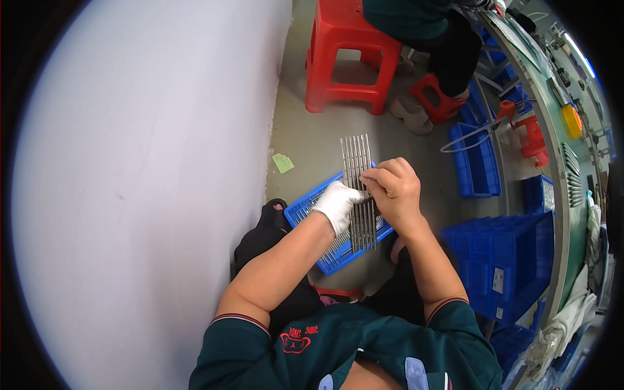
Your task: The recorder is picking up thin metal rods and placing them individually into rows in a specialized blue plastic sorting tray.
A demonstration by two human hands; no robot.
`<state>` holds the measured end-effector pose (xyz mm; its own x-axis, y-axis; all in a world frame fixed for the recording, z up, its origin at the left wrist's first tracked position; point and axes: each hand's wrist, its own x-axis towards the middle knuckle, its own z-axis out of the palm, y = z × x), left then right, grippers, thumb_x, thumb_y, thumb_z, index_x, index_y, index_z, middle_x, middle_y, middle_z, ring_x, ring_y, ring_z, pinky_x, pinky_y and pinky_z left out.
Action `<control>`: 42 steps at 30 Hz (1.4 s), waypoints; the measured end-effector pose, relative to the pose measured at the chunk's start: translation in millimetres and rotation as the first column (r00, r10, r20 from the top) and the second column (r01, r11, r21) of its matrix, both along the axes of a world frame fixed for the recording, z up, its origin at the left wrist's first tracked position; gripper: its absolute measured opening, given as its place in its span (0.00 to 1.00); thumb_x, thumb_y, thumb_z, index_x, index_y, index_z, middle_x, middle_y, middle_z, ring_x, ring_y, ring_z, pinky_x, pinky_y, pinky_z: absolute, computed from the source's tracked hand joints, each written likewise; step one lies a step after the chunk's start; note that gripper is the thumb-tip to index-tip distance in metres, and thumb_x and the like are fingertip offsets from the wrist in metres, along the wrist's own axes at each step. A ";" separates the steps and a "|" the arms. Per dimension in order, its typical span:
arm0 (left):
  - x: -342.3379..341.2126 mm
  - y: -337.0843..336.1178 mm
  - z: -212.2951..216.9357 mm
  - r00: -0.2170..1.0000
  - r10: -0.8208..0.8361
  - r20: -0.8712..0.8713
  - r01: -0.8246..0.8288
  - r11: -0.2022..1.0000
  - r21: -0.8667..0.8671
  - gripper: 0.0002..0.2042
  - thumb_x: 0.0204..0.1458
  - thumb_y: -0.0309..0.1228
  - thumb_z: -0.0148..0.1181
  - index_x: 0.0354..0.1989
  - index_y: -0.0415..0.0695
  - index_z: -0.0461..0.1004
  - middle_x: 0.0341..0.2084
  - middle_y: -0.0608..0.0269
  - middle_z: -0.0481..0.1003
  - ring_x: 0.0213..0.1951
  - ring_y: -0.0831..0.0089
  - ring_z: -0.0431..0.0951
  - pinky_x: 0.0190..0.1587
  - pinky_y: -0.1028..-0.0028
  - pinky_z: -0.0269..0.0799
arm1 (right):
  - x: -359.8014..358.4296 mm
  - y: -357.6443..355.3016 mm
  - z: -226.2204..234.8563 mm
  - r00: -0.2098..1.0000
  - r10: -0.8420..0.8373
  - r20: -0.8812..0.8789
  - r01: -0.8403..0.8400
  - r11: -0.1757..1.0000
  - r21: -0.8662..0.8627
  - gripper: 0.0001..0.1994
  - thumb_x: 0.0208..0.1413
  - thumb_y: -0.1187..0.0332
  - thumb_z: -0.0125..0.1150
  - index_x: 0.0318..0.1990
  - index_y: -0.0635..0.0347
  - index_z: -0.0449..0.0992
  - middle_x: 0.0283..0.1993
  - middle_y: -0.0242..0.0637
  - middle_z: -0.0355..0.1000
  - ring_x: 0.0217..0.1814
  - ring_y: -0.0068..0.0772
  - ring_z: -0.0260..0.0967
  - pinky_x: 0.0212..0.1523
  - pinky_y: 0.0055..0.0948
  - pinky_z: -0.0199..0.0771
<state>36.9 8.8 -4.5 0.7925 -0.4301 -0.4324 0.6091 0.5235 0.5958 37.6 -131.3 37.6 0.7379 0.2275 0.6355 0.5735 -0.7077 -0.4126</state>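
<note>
A row of several slim, shiny metal rods [356,156] stands side by side in front of me, nearly lengthwise to my body. My left hand [335,207], in a white glove, is closed around the rods from the left, with its thumb lying across them. From the right, my bare right hand [398,190] pinches at the rods' right side with thumb and forefinger; the exact contact is partly hidden. Below both hands sits a blue plastic crate [335,265] holding more metal rods [303,212], tilted at an angle between my legs.
A white wall [156,162] runs along my left. Ahead, a person sits on a red stool [354,58]. To my right are stacked blue crates [500,253] and a green-topped workbench [576,240]. A yellow-green paper scrap [283,163] lies on the floor.
</note>
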 end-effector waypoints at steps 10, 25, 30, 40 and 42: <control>0.3 -2.5 -4.7 1.000 0.005 -0.005 -0.005 1.000 -0.007 0.09 0.48 0.15 0.54 0.38 0.33 0.75 0.31 0.57 0.78 0.34 0.66 0.81 0.36 0.69 0.78 | -1.2 0.2 1.2 0.998 0.021 -0.057 -0.015 0.993 0.115 0.06 0.38 0.76 0.68 0.26 0.59 0.77 0.25 0.34 0.71 0.28 0.38 0.67 0.31 0.34 0.66; -1.2 -2.3 -0.3 0.999 -0.035 -0.008 0.036 0.998 0.049 0.11 0.45 0.15 0.56 0.38 0.39 0.75 0.30 0.60 0.77 0.32 0.67 0.79 0.33 0.67 0.76 | -3.8 3.1 4.6 0.997 0.032 0.069 -0.026 0.996 -0.088 0.07 0.37 0.75 0.68 0.26 0.56 0.77 0.26 0.31 0.71 0.30 0.36 0.67 0.31 0.33 0.65; -0.3 -1.5 -4.9 0.999 -0.041 -0.004 0.041 0.999 0.010 0.10 0.46 0.16 0.56 0.39 0.38 0.75 0.30 0.60 0.77 0.32 0.67 0.79 0.33 0.68 0.76 | -1.6 1.6 0.4 0.999 0.024 0.024 -0.023 0.998 -0.050 0.07 0.36 0.74 0.68 0.26 0.55 0.77 0.26 0.30 0.70 0.30 0.35 0.67 0.31 0.33 0.64; -1.7 -3.6 -3.5 0.999 -0.031 -0.013 0.031 0.999 0.045 0.13 0.46 0.16 0.54 0.40 0.39 0.75 0.31 0.59 0.77 0.33 0.67 0.79 0.34 0.67 0.76 | -2.8 2.1 1.2 0.997 0.025 -0.072 -0.015 0.992 0.127 0.05 0.38 0.76 0.67 0.25 0.58 0.77 0.25 0.33 0.71 0.29 0.38 0.68 0.31 0.34 0.66; -1.9 -4.9 -4.4 1.000 -0.022 0.006 0.022 0.998 0.056 0.13 0.46 0.15 0.53 0.40 0.39 0.75 0.31 0.60 0.77 0.33 0.67 0.79 0.34 0.67 0.76 | -2.5 1.8 0.8 0.997 0.021 -0.075 -0.012 0.992 0.125 0.05 0.38 0.76 0.67 0.25 0.58 0.77 0.25 0.33 0.71 0.29 0.38 0.68 0.32 0.34 0.66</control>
